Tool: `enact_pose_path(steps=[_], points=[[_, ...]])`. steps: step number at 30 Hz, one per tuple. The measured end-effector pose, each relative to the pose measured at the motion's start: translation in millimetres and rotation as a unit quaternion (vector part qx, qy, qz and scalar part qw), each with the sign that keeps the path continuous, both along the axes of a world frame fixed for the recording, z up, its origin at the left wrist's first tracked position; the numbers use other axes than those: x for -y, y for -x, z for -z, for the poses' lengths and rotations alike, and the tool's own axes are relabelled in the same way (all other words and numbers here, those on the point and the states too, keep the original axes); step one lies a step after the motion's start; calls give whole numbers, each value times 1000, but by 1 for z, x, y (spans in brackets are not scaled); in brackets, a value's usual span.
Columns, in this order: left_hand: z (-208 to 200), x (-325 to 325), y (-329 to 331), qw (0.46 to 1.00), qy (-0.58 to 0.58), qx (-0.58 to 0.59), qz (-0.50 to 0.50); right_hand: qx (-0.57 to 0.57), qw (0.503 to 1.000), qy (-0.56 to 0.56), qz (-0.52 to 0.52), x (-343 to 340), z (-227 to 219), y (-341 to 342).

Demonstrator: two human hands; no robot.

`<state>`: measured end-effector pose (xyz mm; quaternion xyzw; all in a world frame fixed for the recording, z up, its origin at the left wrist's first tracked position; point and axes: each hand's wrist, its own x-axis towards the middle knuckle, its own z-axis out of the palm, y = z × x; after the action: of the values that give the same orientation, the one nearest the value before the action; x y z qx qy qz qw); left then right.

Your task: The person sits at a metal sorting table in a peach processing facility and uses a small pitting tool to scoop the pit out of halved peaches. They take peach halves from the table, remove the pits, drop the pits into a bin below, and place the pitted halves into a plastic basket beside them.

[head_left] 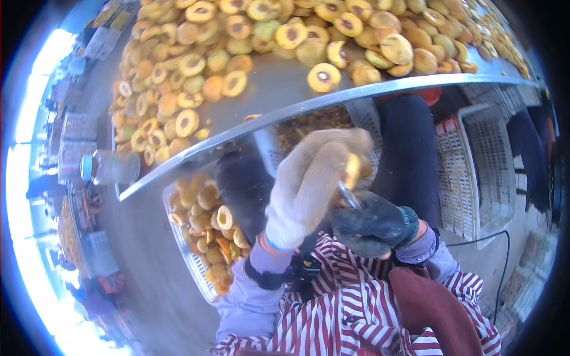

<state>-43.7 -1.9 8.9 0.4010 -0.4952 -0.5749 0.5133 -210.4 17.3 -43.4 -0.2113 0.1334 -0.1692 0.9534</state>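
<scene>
On the left hand (314, 181) I see a beige knit glove (300, 193), paling to near white at the cuff, with a thin blue line at its hem. The right hand (374, 225) wears a dark, blackish-green glove (380, 216) with a ribbed teal cuff (408, 224). Both sleeves (249, 311) look lavender and creased to me, and a dark band (264, 277) rings the left one near the wrist. Across the front I make out a garment (332, 317) in maroon and white stripes, with a plain maroon panel (430, 308) toward its right side. Below the near edge of the table (274, 83), the trousers (408, 154) read as dark navy.
</scene>
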Motion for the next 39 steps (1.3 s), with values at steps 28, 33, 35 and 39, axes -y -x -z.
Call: enact_pose_path(steps=[28,33,35,39], points=[[58,-135,-197,794,-216,495,-278,-114,993,15,4,31,-7,-14],[109,-94,-231,761,-6,574,-303,-316,937,145,36,57,-2,-49],[119,-57,-246,746,-28,608,-269,-395,898,179,80,69,5,-56],[149,-9,-270,669,-69,694,-258,-412,860,255,157,100,36,-50]])
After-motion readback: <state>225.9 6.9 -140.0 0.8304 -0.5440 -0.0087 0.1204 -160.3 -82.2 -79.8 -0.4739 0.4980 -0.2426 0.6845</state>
